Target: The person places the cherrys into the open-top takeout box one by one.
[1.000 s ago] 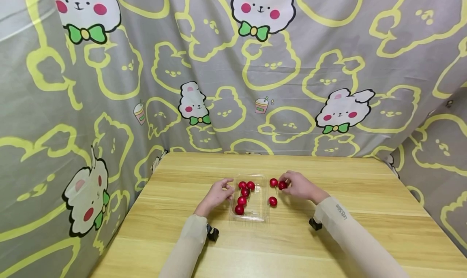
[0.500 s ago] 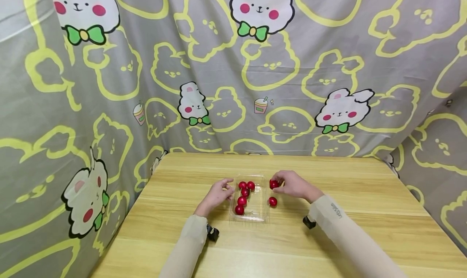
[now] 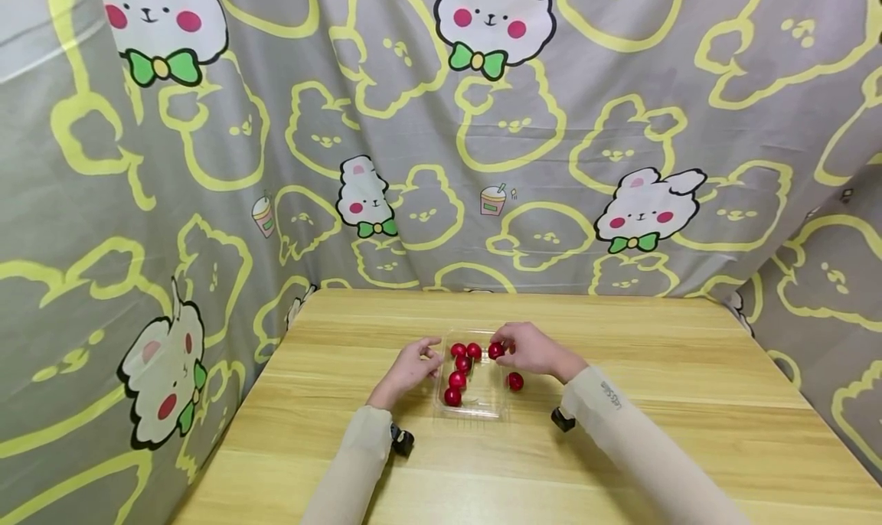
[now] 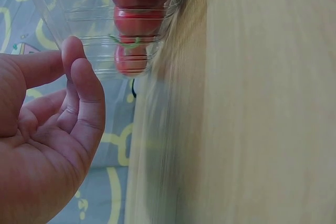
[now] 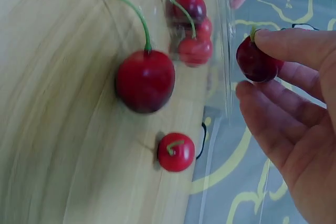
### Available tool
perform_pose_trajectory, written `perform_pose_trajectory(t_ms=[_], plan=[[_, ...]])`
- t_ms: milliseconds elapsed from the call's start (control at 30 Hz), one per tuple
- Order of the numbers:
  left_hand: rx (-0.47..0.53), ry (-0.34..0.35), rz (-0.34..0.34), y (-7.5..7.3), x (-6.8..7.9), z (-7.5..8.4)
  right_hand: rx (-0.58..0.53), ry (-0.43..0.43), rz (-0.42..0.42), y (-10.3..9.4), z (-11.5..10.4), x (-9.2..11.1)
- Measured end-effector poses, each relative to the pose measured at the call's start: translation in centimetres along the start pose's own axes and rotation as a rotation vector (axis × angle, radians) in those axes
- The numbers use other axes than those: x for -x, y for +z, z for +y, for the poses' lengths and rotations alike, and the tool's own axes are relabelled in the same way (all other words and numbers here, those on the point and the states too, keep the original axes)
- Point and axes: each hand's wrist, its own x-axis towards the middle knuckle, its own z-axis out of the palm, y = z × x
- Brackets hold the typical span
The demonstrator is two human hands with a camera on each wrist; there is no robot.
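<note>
A clear plastic box (image 3: 475, 413) lies on the table with several red cherries (image 3: 458, 380) along its left side and back. At the box's left edge is my left hand (image 3: 413, 363), its thumb and fingertips pinching the thin wall in the left wrist view. My right hand (image 3: 537, 350) pinches a dark red cherry (image 5: 257, 61) between thumb and fingers, over the right back part of the box. Beside the box on the right, a loose cherry (image 3: 515, 381) with a green stem rests on the table. Another cherry (image 5: 176, 152) sits farther back in the right wrist view, hidden by the hand in the head view.
The wooden table (image 3: 620, 448) reaches back to a grey curtain (image 3: 427, 142) with cartoon animals, which also hangs at both sides. A black wrist camera (image 3: 402, 439) is strapped to the left arm, and another black camera (image 3: 563, 419) to the right.
My right hand has moved left, carrying a cherry from the table right of the box to over the box's right side. My left hand has stayed at the left edge.
</note>
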Motion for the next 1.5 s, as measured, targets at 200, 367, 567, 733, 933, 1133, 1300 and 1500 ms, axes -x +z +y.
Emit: perform_pose_trajectory(t_ms=[200, 367, 567, 733, 933, 1133, 1300, 1500], plan=[[0.007, 0.008, -0.004, 0.0, 0.0, -0.2, 0.06, -0.015, -0.008, 1.3, -0.7, -0.8], [-0.002, 0.0, 0.001, 0.0, 0.0, 0.0, 0.086, -0.039, 0.001, 2.1, -1.2, -1.3], [0.003, 0.008, 0.0, -0.1, 0.3, 0.5, 0.074, 0.01, -0.018, 3.0, -1.4, -1.6], [0.001, -0.001, -0.003, -0.2, 0.3, 0.4, 0.129, -0.023, -0.012, 3.6, -1.5, -2.0], [-0.003, -0.005, 0.001, -0.2, -0.1, -0.2, 0.214, -0.026, -0.037, 4.2, -1.1, -2.4], [0.0, 0.004, 0.002, -0.3, -0.1, -0.2, 0.239, -0.046, -0.045, 4.4, -1.1, -2.6], [0.016, 0.033, 0.002, -0.2, -0.1, -0.3, 0.24, -0.08, -0.047, 4.4, -1.2, -2.6], [-0.005, 0.022, 0.003, -0.2, 0.0, -0.2, 0.257, -0.078, -0.059, 4.5, -1.1, -2.7]])
